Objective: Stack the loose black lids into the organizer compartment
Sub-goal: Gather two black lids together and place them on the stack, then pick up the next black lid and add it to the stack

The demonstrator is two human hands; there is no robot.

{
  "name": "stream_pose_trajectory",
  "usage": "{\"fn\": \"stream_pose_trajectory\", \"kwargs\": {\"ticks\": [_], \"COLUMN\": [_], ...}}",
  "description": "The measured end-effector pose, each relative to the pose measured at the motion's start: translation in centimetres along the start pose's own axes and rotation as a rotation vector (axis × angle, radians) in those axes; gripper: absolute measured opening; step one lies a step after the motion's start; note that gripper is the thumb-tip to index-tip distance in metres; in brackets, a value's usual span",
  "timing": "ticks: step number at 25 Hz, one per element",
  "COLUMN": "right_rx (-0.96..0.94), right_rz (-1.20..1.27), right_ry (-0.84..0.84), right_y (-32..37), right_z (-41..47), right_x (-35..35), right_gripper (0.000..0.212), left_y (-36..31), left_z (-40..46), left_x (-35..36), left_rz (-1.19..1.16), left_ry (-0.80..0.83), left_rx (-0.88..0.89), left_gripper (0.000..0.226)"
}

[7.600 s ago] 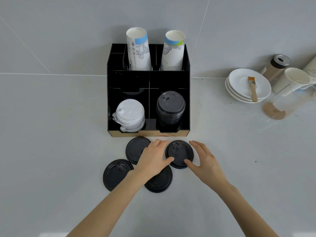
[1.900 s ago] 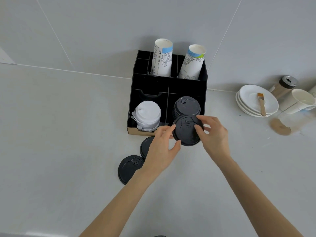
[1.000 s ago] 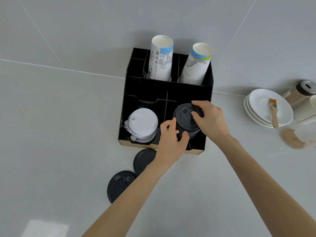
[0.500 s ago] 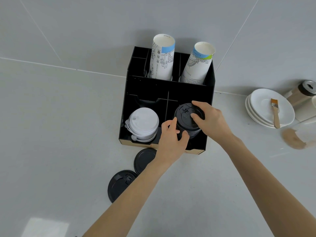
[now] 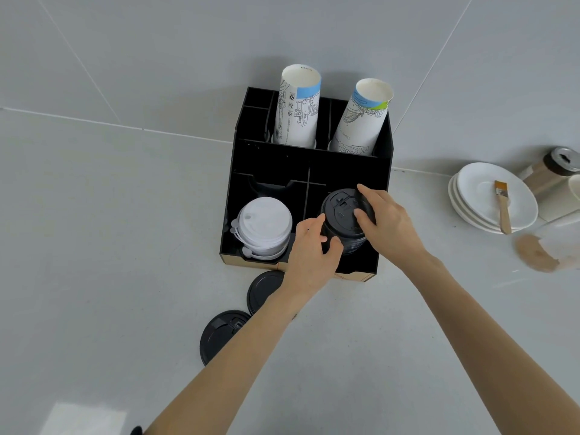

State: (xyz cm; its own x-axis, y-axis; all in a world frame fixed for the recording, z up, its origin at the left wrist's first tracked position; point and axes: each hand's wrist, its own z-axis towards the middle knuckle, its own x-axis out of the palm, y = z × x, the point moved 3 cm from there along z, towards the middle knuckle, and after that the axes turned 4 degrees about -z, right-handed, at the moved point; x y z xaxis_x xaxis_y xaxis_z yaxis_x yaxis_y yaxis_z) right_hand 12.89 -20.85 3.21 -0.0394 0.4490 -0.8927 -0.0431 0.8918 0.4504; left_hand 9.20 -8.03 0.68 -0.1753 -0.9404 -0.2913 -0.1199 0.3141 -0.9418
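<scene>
A black organizer stands against the wall. Its front right compartment holds a stack of black lids. My right hand rests on the top lid and grips the stack's right side. My left hand presses against the stack's front left side. Two loose black lids lie on the counter in front: one just below the organizer's front edge, another nearer to me, both partly hidden by my left forearm.
White lids fill the front left compartment. Two paper cup stacks stand in the back compartments. At the right are stacked white plates with a brush, a shaker jar and a brown powder patch.
The lids I carried now sit on the stack in the front right compartment. Both hands have stayed on the stack; over the last half second almost nothing moved.
</scene>
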Motion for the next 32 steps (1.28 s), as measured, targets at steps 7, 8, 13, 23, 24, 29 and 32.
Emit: {"fn": "stream_pose_trajectory", "kwargs": {"ticks": [7,8,13,23,24,29,32], "right_rx": [-0.028,-0.034,-0.064,0.205,0.22,0.259,0.268], "right_rz": [0.113,0.135,0.218,0.241,0.228,0.229,0.234], "right_ry": [-0.153,-0.167,-0.157,0.181,0.214,0.25,0.23], "right_y": [2.3,2.7,4.7,3.2,3.2,3.8,4.5], "right_z": [-2.2,-2.9,-6.6,-12.3,-12.5,-12.7,-12.6], "right_x": [-0.6,-0.5,1.3,9.7,10.2,11.4,11.7], "right_gripper": [0.039,0.037,0.034,0.036,0.037,0.037,0.036], "left_y": [0.1,0.3,2.5,7.8,8.0,8.9,8.9], "left_z": [-1.6,-2.0,-4.6,-6.7,-6.6,-6.0,-5.7], "left_x": [-2.7,-3.2,-5.8,-7.8,-7.7,-7.1,-6.8], "left_rz": [0.035,0.044,0.136,0.482,0.502,0.539,0.527], "left_ry": [-0.005,0.001,0.057,0.061,0.059,0.089,0.093], "left_rx": [0.003,0.006,0.016,-0.109,-0.126,-0.2,-0.192], "left_gripper": [0.039,0.037,0.03,0.045,0.047,0.052,0.048]}}
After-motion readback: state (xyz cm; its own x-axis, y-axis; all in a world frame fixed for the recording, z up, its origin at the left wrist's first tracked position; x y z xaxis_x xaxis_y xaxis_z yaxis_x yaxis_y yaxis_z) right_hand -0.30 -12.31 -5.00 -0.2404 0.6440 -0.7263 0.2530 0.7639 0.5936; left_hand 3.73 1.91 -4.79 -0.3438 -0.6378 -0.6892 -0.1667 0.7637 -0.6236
